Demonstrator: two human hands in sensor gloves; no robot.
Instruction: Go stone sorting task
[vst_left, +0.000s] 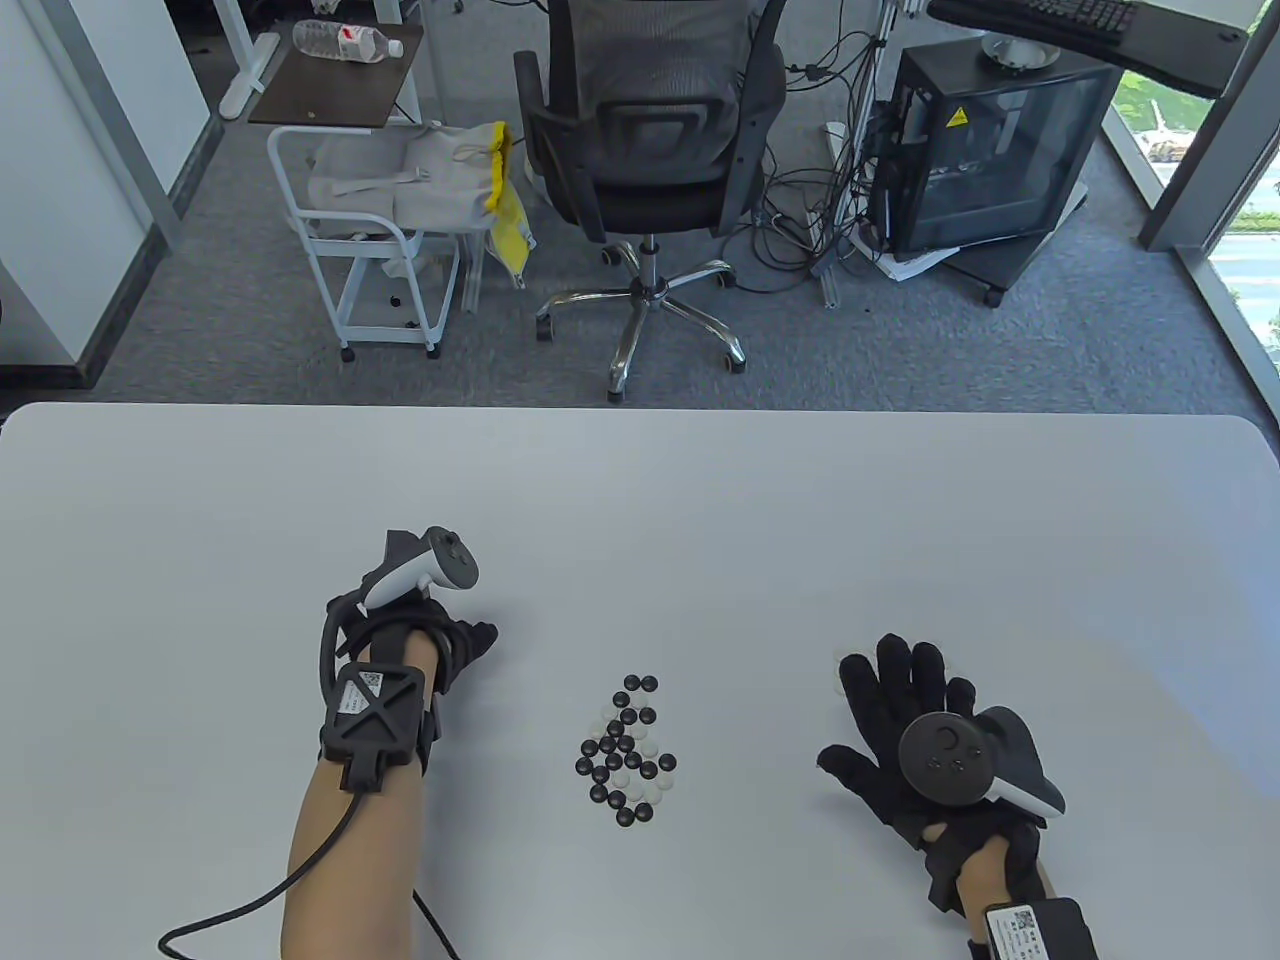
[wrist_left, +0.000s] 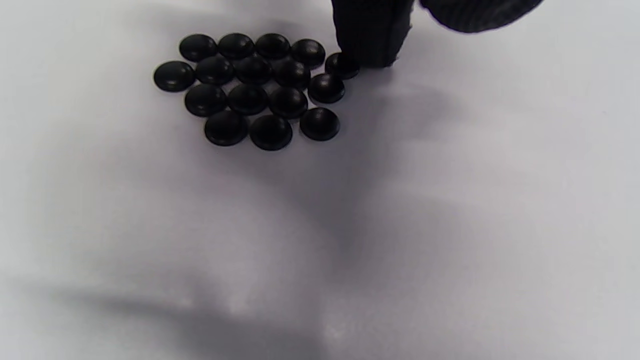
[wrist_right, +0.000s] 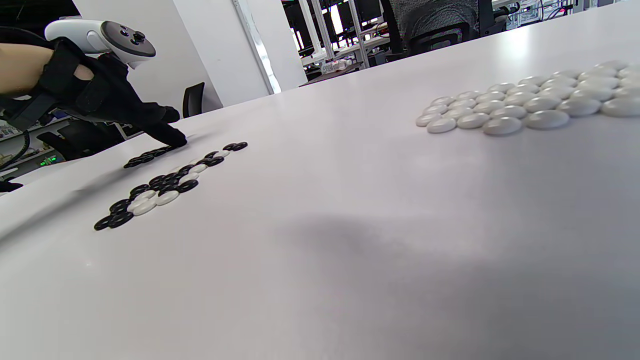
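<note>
A mixed pile of black and white Go stones (vst_left: 625, 750) lies at the table's middle, also seen as the mixed pile (wrist_right: 165, 187). My left hand (vst_left: 465, 640) reaches down left of it. In the left wrist view one fingertip (wrist_left: 370, 45) touches a black stone (wrist_left: 341, 65) at the edge of a tight group of black stones (wrist_left: 250, 85). My right hand (vst_left: 900, 700) lies flat with fingers spread to the right of the pile and holds nothing. A group of white stones (wrist_right: 530, 102) shows in the right wrist view; the right hand hides it in the table view.
A white table (vst_left: 640, 520) carries everything. An office chair (vst_left: 645, 150), a white cart (vst_left: 370, 230) and a computer case (vst_left: 990, 150) stand on the floor beyond the far edge. A cable (vst_left: 250, 905) trails from my left wrist.
</note>
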